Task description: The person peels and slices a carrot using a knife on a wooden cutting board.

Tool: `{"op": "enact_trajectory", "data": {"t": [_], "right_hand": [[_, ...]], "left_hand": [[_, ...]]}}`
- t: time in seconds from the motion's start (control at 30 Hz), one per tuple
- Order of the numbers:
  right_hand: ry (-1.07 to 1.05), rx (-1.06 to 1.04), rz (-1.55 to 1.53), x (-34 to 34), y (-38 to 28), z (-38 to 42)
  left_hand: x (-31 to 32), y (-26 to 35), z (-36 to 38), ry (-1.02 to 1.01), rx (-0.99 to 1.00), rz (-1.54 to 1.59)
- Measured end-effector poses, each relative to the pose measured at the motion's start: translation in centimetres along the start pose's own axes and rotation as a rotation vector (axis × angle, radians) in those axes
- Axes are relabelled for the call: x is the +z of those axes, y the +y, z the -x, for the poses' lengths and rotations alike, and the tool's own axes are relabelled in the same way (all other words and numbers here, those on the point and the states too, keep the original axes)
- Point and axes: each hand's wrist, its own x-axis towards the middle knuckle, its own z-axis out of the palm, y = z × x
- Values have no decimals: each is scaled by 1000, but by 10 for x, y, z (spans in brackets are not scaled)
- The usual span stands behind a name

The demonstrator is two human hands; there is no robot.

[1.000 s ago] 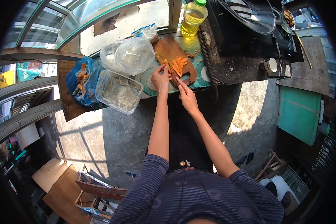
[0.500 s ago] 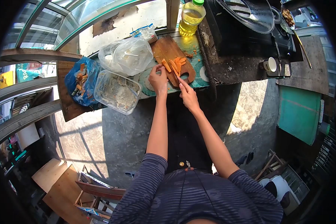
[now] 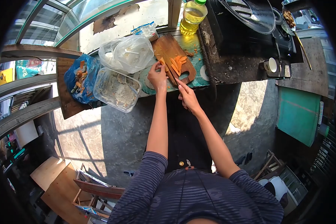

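My left hand (image 3: 158,77) is at the left edge of the wooden cutting board (image 3: 167,46), its fingertips pinched on an orange carrot piece (image 3: 162,61). My right hand (image 3: 188,98) is closed around a knife near the board's lower edge; its handle is mostly hidden in my fingers and the blade (image 3: 174,77) points up-left towards the carrot piece. Cut carrot sticks (image 3: 178,64) lie in a small pile on the board, to the right of my left fingers. A clear tub of white flour-like powder (image 3: 117,92) stands left of my left hand.
Beyond the tub are a clear plastic bag (image 3: 127,55) and a blue bag of scraps (image 3: 82,80). An oil bottle (image 3: 192,18) stands behind the board. A black hose (image 3: 207,56), a black stove (image 3: 246,35) and a paper cup (image 3: 270,65) are to the right.
The knife and my right hand have moved slightly left and down, away from the carrot pile. My left fingers have shifted slightly, with the carrot piece now nearer the board's left edge.
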Motion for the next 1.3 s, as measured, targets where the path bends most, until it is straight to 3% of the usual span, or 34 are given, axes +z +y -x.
{"op": "enact_trajectory", "data": {"t": [0.13, 0.2, 0.53, 0.63, 0.8, 1.1, 1.3], "right_hand": [[88, -28, 118, 2, 3, -3], [110, -12, 153, 4, 2, -4], [21, -83, 21, 9, 3, -8], [55, -71, 71, 8, -1, -3], [78, 1, 181, 2, -6, 0], [102, -166, 187, 3, 8, -9], [98, -72, 192, 2, 1, -13]], "left_hand": [[-3, 16, 6, 12, -54, -59], [-1, 9, 3, 50, 60, -150], [1, -8, -3, 62, 150, -208], [0, 7, 3, 17, -40, -73], [-4, 12, -2, -51, -85, -126], [-7, 21, -6, -108, -80, -142], [-5, 19, -16, -166, -109, -150]]}}
